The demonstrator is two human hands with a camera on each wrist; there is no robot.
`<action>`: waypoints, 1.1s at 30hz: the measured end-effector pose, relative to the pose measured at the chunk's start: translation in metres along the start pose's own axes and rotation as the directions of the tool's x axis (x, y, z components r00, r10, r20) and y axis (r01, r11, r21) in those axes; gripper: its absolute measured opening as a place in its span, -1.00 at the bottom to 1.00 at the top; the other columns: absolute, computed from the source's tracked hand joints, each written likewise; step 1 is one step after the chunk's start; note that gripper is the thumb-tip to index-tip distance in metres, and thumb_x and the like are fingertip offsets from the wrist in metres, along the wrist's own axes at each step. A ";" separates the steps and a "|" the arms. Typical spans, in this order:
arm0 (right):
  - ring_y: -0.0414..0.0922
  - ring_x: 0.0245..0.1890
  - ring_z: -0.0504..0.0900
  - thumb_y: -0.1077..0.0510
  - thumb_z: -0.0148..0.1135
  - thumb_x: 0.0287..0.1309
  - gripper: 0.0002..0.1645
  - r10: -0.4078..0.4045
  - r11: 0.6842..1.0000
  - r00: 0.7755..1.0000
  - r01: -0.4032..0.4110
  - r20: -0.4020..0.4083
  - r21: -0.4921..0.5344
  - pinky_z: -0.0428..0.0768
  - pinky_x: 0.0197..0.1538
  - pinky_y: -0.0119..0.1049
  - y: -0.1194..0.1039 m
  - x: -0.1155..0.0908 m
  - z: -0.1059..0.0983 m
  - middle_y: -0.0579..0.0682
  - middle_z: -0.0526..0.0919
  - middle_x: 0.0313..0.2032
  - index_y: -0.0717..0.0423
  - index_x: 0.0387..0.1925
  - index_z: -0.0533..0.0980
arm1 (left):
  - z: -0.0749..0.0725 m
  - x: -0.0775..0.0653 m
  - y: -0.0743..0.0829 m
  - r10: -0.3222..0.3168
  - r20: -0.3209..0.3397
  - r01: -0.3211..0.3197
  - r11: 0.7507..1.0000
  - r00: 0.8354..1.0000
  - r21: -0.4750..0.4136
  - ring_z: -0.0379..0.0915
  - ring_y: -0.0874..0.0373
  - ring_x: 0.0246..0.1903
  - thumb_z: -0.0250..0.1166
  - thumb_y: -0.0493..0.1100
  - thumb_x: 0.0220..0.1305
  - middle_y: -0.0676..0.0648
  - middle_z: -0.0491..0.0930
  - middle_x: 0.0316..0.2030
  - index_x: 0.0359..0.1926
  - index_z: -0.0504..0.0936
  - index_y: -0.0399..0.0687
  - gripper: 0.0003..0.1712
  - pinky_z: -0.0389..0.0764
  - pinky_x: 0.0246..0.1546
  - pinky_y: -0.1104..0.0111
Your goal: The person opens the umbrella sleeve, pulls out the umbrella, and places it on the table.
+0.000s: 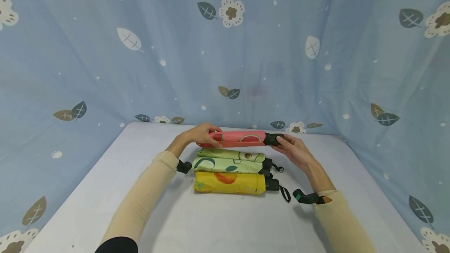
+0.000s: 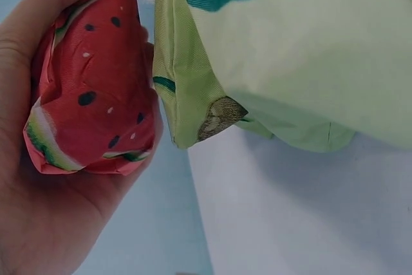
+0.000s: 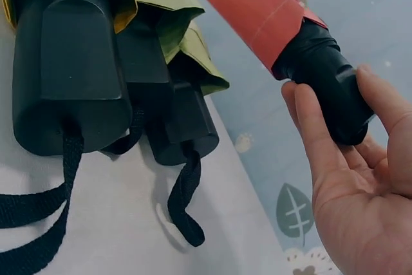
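Observation:
A folded red umbrella with a watermelon print lies crosswise between my two hands, behind the other umbrellas. My left hand grips its closed fabric end, fingers wrapped round the cloth in the left wrist view. The right hand holds the black handle between thumb and fingers. In front of it are a green umbrella with an avocado print, a pale green umbrella and a yellow umbrella with orange fruit, side by side with handles to the right.
White cloth covers the table. A blue curtain with leaves and flowers hangs behind and along both sides. Black wrist straps trail from the handles on the right.

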State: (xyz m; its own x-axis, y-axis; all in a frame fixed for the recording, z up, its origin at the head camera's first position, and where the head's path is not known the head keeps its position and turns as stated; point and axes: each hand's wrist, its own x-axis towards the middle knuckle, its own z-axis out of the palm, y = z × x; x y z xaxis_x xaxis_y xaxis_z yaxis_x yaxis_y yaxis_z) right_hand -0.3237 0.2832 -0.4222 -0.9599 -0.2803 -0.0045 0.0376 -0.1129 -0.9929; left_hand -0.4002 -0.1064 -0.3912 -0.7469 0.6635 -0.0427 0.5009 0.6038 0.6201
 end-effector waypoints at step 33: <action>-0.23 -0.11 0.75 -0.04 0.17 0.33 -0.03 0.019 0.993 0.983 0.002 -0.181 0.118 0.59 0.05 -0.41 -0.007 -0.007 0.006 -0.15 0.58 -0.01 0.19 0.54 -0.09 | 0.001 -0.009 -0.012 -0.010 -0.005 0.010 0.998 1.000 -0.055 0.56 0.13 -0.13 0.49 0.11 0.05 -0.05 0.65 -0.03 0.22 0.55 0.11 -0.31 0.60 -0.12 0.30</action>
State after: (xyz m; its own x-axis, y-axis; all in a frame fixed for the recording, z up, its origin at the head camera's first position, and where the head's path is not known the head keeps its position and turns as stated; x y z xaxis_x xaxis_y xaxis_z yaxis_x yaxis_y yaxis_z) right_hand -0.3159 0.2801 -0.4146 -0.9934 -0.1056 -0.0449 0.0679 -0.2256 -0.9719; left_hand -0.3992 -0.1192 -0.3989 -0.7543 0.6551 -0.0448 0.4687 0.5849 0.6620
